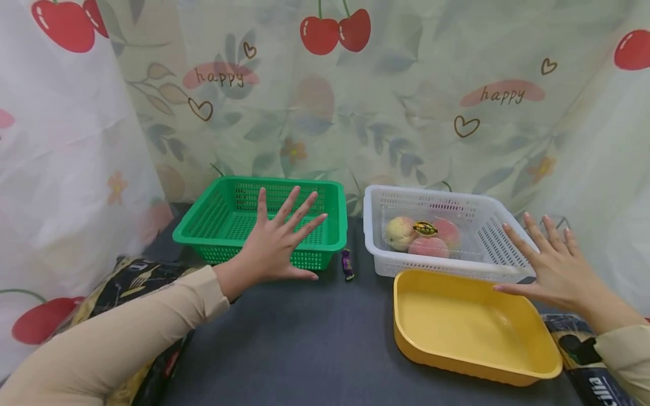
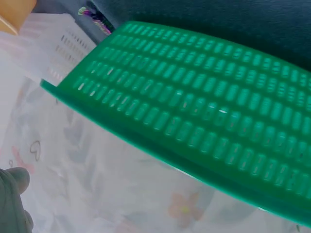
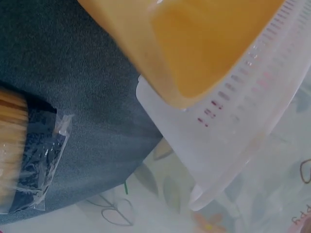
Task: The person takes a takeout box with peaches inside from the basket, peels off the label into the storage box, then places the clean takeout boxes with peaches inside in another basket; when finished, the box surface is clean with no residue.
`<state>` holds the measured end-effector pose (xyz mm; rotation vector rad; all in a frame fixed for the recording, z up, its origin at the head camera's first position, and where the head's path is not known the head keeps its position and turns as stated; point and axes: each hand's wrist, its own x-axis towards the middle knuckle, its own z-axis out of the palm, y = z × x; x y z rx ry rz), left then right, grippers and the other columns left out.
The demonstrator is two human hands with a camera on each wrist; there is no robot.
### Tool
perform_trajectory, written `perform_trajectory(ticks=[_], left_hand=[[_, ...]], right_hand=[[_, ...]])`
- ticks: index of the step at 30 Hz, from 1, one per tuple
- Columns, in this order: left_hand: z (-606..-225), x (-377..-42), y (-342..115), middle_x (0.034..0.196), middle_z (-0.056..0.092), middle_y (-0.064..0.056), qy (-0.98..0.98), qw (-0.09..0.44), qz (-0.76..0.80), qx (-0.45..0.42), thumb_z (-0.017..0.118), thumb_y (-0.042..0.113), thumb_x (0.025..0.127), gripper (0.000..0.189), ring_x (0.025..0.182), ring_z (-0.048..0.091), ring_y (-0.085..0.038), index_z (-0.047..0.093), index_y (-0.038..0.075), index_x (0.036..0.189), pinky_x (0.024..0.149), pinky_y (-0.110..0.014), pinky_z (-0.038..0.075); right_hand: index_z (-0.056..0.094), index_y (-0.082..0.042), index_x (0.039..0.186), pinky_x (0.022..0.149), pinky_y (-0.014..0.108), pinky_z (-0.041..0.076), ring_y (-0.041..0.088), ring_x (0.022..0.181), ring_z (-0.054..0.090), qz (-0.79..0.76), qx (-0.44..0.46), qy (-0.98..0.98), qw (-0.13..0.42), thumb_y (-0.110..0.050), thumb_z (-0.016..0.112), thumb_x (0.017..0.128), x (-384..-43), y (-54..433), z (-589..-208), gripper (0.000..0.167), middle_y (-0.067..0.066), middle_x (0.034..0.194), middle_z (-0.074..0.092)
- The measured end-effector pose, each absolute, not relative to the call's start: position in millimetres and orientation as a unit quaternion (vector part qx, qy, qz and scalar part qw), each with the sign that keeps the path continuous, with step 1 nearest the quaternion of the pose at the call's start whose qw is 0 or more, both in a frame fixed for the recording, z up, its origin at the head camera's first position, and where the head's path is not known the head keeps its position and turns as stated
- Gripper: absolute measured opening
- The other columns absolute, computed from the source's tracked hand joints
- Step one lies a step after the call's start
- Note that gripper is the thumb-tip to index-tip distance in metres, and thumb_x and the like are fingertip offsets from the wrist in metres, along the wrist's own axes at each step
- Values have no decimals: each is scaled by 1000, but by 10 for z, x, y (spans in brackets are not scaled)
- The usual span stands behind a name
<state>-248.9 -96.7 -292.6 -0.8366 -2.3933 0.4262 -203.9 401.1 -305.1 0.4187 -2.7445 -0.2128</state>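
Observation:
My left hand [image 1: 274, 242] is raised with its fingers spread and holds nothing. In the head view it overlaps the front of a green plastic basket [image 1: 203, 241]. My right hand [image 1: 558, 268] is held up too, fingers spread, by the right end of a white basket [image 1: 378, 259] and the corner of a yellow tray [image 1: 457, 321]. Inside the white basket lie several peaches [image 1: 428, 247] in a clear plastic pack with a dark and gold label. A small purple-wrapped candy [image 1: 347, 265] rests on the table between the two baskets.
A dark and gold package [image 1: 147, 276] lies under my left forearm. Near my right wrist is a dark pack [image 1: 584, 349], which the right wrist view shows holding pasta-like sticks [image 3: 12, 150]. Printed curtains [image 1: 325, 113] hang behind and beside the dark table [image 1: 284, 344].

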Motion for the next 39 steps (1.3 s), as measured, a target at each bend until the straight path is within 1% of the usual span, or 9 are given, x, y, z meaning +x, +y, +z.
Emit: perform_trajectory(ticks=[4,6,13,19,25,29,32,35,39], left_hand=[[-2927,-2529,-857,159,-5,-6,-889,283,166,-318,39,91,62,110,145,-5,-35,15,30,150,102,-72,-11],[-2918,-2552,-807,159,-5,-6,-888,283,167,-322,40,91,62,109,145,-5,-35,15,30,150,102,-72,-11],[-2853,-2663,-640,159,-5,-6,-884,291,190,-313,33,93,62,110,144,-10,-35,10,31,150,102,-72,-9],[-2773,-2769,-423,158,-11,-6,-898,262,179,-306,32,92,64,109,143,-16,-35,6,32,150,99,-74,-10],[-2711,-2874,-211,158,-11,-6,-909,253,141,-299,33,90,67,104,144,-12,-35,7,32,150,100,-75,-4],[-2721,-2893,-141,158,-9,-7,-922,221,117,-297,34,85,73,97,143,-15,-34,8,31,150,103,-73,-5],[-2742,-2916,-110,158,-12,-8,-933,189,98,-289,33,82,77,94,143,-17,-34,5,30,150,105,-70,-6],[-2755,-2962,-62,156,-17,-8,-946,146,49,-285,32,78,81,90,142,-19,-34,3,29,150,108,-65,-6],[-2715,-3045,65,154,-23,-9,-959,48,-62,-273,35,72,85,86,140,-25,-33,3,27,151,112,-57,-10]], right_hand=[[-5,-26,150,105,50,-27,35,138,-26,-74,143,-971,176,-69,63,67,-2053,4039,-3053,116,12,155,-18],[-5,-26,150,105,50,-26,36,139,-25,-72,140,-972,176,-68,64,67,-2060,4056,-3053,116,13,155,-17],[-4,-28,150,105,51,-26,38,139,-23,-66,128,-974,177,-67,63,69,-2105,4117,-3042,113,17,155,-11],[-4,-25,150,104,53,-26,40,138,-25,-51,106,-981,155,-66,61,72,-2194,4160,-3001,110,18,154,-15],[-6,-21,150,104,59,-23,45,136,-24,-16,82,-989,124,-64,55,79,-2293,4208,-3002,104,21,153,-18],[-11,-16,149,102,69,-12,56,132,-19,42,63,-994,84,-61,50,85,-2367,4240,-3010,99,27,149,-19],[-17,-12,147,98,74,-7,60,128,-19,128,59,-989,44,-55,45,90,-2421,4284,-3023,94,32,146,-21],[-24,-15,144,95,77,-4,58,129,-21,228,60,-972,3,-47,42,94,-2456,4348,-3044,89,29,146,-26],[-32,-24,140,95,76,-2,54,131,-22,314,50,-947,-44,-42,43,96,-2493,4448,-3095,88,21,146,-32]])
